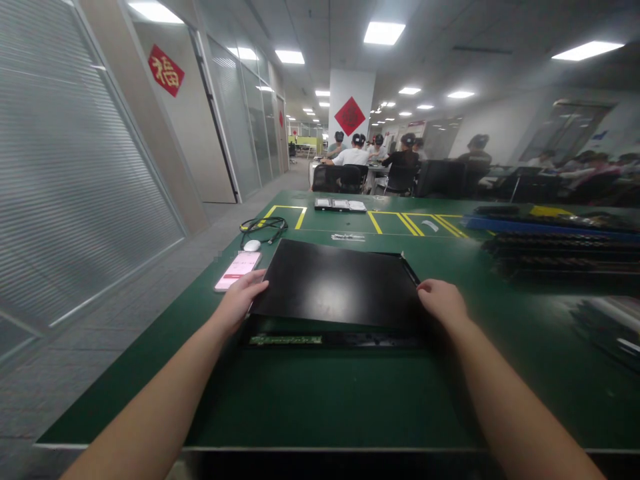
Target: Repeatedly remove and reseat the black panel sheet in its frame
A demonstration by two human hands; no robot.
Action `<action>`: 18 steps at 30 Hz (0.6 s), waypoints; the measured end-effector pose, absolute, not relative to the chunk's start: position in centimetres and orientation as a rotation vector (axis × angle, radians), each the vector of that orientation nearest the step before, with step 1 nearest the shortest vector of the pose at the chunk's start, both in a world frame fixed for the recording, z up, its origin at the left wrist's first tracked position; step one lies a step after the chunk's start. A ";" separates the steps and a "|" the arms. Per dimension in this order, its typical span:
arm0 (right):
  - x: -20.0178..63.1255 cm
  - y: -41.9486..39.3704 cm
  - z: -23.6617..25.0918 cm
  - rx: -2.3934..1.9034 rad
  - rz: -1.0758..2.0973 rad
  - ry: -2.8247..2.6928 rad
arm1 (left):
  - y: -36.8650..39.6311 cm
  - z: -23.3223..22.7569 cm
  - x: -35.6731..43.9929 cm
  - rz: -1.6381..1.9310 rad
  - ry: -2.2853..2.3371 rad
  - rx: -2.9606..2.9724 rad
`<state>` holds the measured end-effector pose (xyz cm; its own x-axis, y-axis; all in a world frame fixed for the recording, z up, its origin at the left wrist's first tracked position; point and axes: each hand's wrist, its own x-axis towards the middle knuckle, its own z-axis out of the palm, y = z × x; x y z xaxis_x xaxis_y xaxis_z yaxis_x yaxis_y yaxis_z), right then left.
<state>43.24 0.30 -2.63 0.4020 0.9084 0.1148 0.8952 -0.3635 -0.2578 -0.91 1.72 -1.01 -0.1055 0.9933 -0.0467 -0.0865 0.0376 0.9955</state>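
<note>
We see a green bench (320,393) filling most of the view, with yellow tape lines at its far side. In the middle lies a flat black panel (340,283), tilted a little, its near edge lifted over a black tray (350,340) beneath it; a green strip (286,340) shows in the tray's near edge. To the right, well apart, sit dark stacked trays (560,257) with a blue one (545,227) behind them. Our left hand (240,300) grips the panel's left near corner, fingers curled onto its edge. Our right hand (443,300) grips the right near corner the same way, fingers closed on the edge. Both forearms reach in from the bottom of the view. Just left of the panel lies a phone (237,270) with a lit pink screen, close beside the left hand. Beyond the phone is a white mouse (251,245), then a coiled black cable (263,228). At the far edge rest small flat packs (340,205), and a small label (347,237) lies nearer. Other people sit at desks far behind, too blurred to describe.
</note>
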 end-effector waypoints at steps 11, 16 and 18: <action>44.0 0.4 -2.4 -2.295 0.151 -1.740 | 2.0 -2.3 -2.3 1.229 1.377 1.261; 44.4 -0.5 -3.5 -2.262 0.195 -1.733 | 2.6 -4.0 -3.6 1.218 1.476 1.342; 44.5 -1.0 -4.1 -2.234 0.233 -1.696 | 2.8 -4.6 -4.1 1.236 1.516 1.366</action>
<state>44.50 -0.98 -4.07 0.2797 0.9578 0.0656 0.9048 -0.2402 -0.3516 -4.09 2.79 -4.63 -0.1613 0.9839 0.0766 0.2729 -0.0301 0.9616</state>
